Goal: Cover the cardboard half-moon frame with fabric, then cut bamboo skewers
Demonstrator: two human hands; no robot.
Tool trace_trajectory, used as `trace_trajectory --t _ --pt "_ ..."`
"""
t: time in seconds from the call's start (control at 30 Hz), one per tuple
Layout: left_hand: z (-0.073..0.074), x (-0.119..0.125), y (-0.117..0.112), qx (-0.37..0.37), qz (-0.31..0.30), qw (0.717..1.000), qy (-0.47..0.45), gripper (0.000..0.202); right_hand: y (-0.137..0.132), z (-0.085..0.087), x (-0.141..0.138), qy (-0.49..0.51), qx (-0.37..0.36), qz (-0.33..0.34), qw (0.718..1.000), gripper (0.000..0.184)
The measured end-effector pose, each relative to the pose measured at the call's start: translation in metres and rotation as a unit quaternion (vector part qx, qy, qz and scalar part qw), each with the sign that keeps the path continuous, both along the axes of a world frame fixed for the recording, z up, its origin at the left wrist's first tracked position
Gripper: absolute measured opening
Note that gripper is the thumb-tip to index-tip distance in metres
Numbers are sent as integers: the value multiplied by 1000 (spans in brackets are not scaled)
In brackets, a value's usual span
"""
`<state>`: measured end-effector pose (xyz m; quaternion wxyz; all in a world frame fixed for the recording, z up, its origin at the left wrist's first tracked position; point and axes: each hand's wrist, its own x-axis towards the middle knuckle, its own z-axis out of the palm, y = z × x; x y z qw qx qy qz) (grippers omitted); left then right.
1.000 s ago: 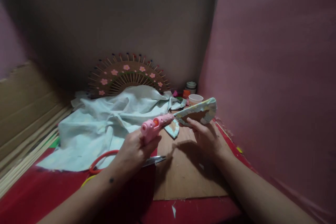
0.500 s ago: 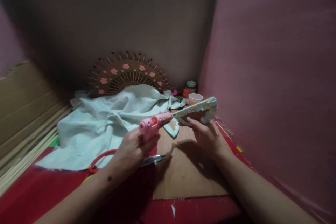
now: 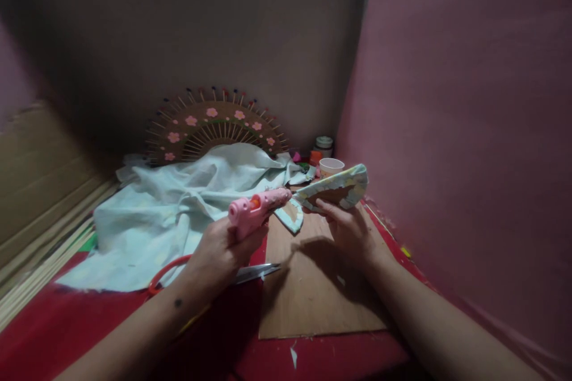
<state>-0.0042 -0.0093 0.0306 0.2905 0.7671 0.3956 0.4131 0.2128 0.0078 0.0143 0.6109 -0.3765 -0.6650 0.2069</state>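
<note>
My left hand (image 3: 223, 253) is closed around the handle of a pink glue gun (image 3: 259, 208), its nozzle pointing right. My right hand (image 3: 348, 229) grips a curved cardboard piece (image 3: 335, 193) with pale blue patterned cloth folded over its edges, brown cardboard showing in the middle. The nozzle tip is at the left end of that piece; whether they touch I cannot tell. Below it, a second cloth-edged cardboard piece (image 3: 292, 217) lies on a brown board (image 3: 322, 297). Scissors (image 3: 257, 272) with orange-red handles lie partly hidden under my left forearm.
Crumpled pale blue cloth (image 3: 156, 220) spreads over the red table (image 3: 40, 333) at left. Behind it stands a stick fan (image 3: 201, 122) with pink flowers. A paper cup (image 3: 331, 168) and a lidded jar (image 3: 324, 146) stand at the back. Thin sticks (image 3: 49, 274) lie along the left edge.
My left hand and the glue gun have shifted slightly left and back from the cloth-edged piece. My right hand holds that piece almost unchanged. The view has shifted a little.
</note>
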Motion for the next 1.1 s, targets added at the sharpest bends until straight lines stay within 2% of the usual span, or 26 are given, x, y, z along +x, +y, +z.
trace_trajectory --t 0.1,0.2,0.33,0.5,0.57,0.73,0.8,0.93,1.1 --pt "2 1 0 -24 -33 999 12 43 -1 2 -1 13 -13 10 1000 20" --pt "-3 -1 2 -40 4 999 31 45 -2 3 -1 19 -23 13 999 19" --pt "-7 0 2 -9 4 999 30 40 -1 2 0 6 -28 8 1000 18" --pt "0 4 -2 -4 -64 997 38 42 -1 1 0 -7 -17 10 1000 18" --pt "0 4 -2 0 -73 997 37 42 -1 1 0 25 -27 21 999 19" --pt "-9 0 0 8 -8 1000 29 39 6 -9 -3 160 -102 93 977 15" --pt "-7 0 0 7 -18 999 35 40 12 -17 -3 192 -120 108 968 19" --pt "2 4 -2 8 -60 997 37 40 22 -28 1 213 -138 92 963 23" --pt "6 5 -3 -3 -44 998 40 41 23 -23 2 268 -167 110 942 26"
